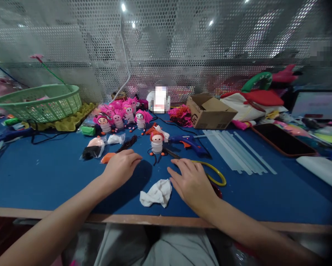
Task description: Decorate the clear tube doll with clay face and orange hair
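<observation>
My left hand (121, 167) is above the blue table, its fingers pressed together; anything between them is hidden. Just beyond it lie a bundle of dark yarn (131, 142) and an orange packet (107, 158). My right hand (195, 186) has its fingers apart, over a pair of scissors (223, 177) with a yellow handle loop, and partly covers them. Between the hands, nearer me, lies a crumpled white tissue (157, 194). Ahead stands a small doll (157, 143) with orange-red hair, a white ringed body and dark thin limbs. A blue glue gun (193, 144) lies right of it.
Several pink-haired dolls (117, 120) stand at the back. Clear glue sticks (238, 153), an open cardboard box (210, 112) and a phone (284, 139) are on the right. A green basket (38, 105) sits at the left. Bagged clay (95, 147) lies left of the doll.
</observation>
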`<action>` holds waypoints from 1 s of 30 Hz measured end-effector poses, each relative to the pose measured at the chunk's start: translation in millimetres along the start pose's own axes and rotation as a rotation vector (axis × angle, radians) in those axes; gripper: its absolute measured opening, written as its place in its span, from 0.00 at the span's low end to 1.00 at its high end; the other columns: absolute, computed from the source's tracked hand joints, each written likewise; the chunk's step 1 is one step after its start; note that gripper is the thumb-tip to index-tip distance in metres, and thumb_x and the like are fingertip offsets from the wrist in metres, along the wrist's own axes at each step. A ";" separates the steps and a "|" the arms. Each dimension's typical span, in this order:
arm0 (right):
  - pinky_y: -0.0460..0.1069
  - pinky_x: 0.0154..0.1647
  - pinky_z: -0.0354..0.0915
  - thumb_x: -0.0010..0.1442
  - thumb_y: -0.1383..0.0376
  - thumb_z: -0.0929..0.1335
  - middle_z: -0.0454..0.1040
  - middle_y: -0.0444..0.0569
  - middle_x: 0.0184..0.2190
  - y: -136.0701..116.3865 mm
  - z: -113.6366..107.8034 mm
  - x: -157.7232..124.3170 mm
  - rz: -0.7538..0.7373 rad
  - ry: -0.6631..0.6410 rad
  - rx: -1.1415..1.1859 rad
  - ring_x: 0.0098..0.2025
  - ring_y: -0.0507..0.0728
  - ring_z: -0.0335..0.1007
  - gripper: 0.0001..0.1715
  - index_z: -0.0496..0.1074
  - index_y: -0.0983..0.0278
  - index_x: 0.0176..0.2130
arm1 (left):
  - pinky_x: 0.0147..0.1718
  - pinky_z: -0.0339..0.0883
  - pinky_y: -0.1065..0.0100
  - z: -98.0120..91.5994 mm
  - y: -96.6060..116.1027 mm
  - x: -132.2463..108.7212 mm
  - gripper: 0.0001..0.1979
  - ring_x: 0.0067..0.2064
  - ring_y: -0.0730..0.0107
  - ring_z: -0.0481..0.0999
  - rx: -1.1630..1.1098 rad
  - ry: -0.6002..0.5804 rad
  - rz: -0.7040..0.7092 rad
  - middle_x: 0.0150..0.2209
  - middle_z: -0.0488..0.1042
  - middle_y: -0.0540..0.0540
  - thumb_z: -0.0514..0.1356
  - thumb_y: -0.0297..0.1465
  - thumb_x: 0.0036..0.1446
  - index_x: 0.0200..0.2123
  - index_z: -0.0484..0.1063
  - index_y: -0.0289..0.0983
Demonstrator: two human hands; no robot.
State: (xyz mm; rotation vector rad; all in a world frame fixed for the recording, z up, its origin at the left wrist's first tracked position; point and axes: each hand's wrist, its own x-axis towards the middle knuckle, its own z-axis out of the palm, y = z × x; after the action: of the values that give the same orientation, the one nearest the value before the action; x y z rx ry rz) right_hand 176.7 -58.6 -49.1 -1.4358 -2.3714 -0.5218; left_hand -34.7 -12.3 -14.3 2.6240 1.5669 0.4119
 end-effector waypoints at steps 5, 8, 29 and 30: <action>0.52 0.35 0.50 0.55 0.66 0.64 0.71 0.54 0.44 -1.3 -1.5 1.3 -0.001 -0.014 -0.047 0.43 0.60 0.59 0.13 0.73 0.63 0.40 | 0.37 0.65 0.67 -1.9 0.2 -2.2 0.13 0.38 0.65 0.73 0.009 -0.018 -0.012 0.35 0.74 0.45 0.50 0.30 0.57 0.37 0.73 0.36; 0.52 0.36 0.50 0.54 0.65 0.65 0.71 0.54 0.44 -1.6 -3.1 1.3 -0.017 -0.027 -0.054 0.44 0.60 0.59 0.13 0.73 0.63 0.40 | 0.38 0.65 0.67 -2.6 0.6 -3.3 0.12 0.39 0.65 0.73 0.018 -0.039 -0.021 0.35 0.73 0.45 0.50 0.29 0.57 0.37 0.73 0.36; 0.53 0.35 0.51 0.54 0.64 0.65 0.71 0.54 0.45 -2.1 -3.6 0.9 -0.026 -0.039 -0.092 0.43 0.61 0.61 0.13 0.73 0.62 0.40 | 0.39 0.64 0.67 -0.6 1.6 -3.3 0.12 0.39 0.64 0.72 0.036 -0.060 0.001 0.34 0.73 0.44 0.50 0.29 0.56 0.38 0.73 0.36; 0.53 0.35 0.51 0.54 0.64 0.65 0.71 0.54 0.45 -2.1 -3.7 0.7 -0.022 -0.039 -0.093 0.43 0.61 0.61 0.13 0.73 0.63 0.40 | 0.39 0.64 0.66 -0.6 1.8 -3.4 0.12 0.39 0.64 0.72 0.033 -0.060 -0.001 0.34 0.73 0.44 0.50 0.29 0.56 0.38 0.73 0.36</action>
State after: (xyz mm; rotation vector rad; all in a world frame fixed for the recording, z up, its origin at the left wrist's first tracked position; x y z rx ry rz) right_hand 174.8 -60.7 -45.8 -1.4736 -2.4252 -0.6226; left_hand -34.9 -16.2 -14.0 2.6335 1.5707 0.3062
